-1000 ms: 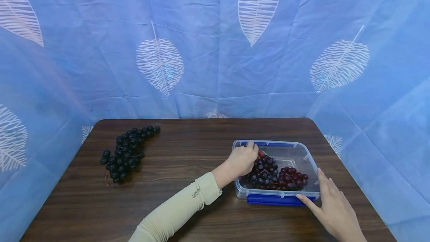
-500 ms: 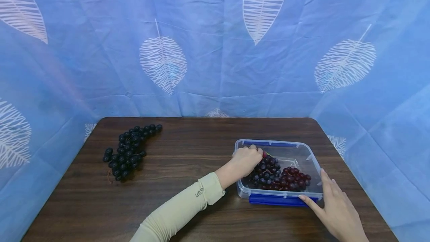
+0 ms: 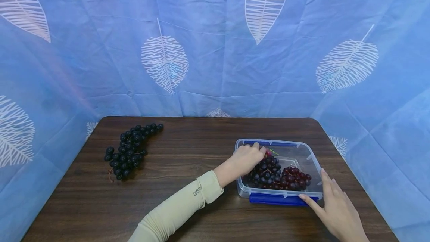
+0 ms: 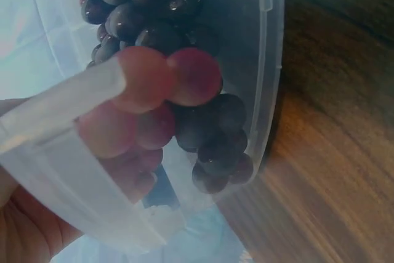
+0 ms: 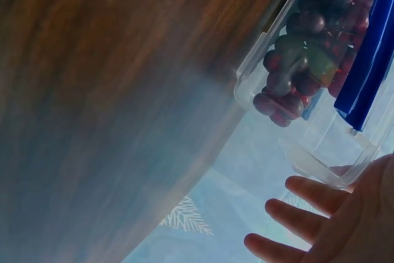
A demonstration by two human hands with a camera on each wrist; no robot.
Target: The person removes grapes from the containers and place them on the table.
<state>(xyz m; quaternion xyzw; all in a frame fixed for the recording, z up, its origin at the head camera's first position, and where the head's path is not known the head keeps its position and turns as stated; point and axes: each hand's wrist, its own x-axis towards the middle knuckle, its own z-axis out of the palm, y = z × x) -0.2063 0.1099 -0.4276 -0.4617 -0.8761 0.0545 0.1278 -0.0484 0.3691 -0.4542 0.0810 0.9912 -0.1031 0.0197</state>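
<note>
A clear plastic food container (image 3: pixel 314 160) with blue clip flaps stands at the right of the table. Inside lie a bunch of dark purple grapes (image 3: pixel 263 176) and a bunch of dark red grapes (image 3: pixel 295 178). My left hand (image 3: pixel 246 158) reaches over the container's left rim with curled fingers. It grips pinkish-red grapes (image 4: pixel 141 84); in the head view only a red bit and a green stem show beyond the fingers. My right hand (image 3: pixel 336 204) rests at the container's front right corner, thumb at the front edge, fingers fairly straight along the right side.
A bunch of black grapes (image 3: pixel 125 152) lies on the dark wooden table (image 3: pixel 188 145) at the far left, with a brown stem towards the front. A blue cloth (image 3: pixel 208 59) with white leaf prints hangs behind the table and along both sides.
My left hand has shifted slightly to the right inside the container, and the red grapes have moved with it. My right hand keeps its place at the corner. The whole view has shifted a little.
</note>
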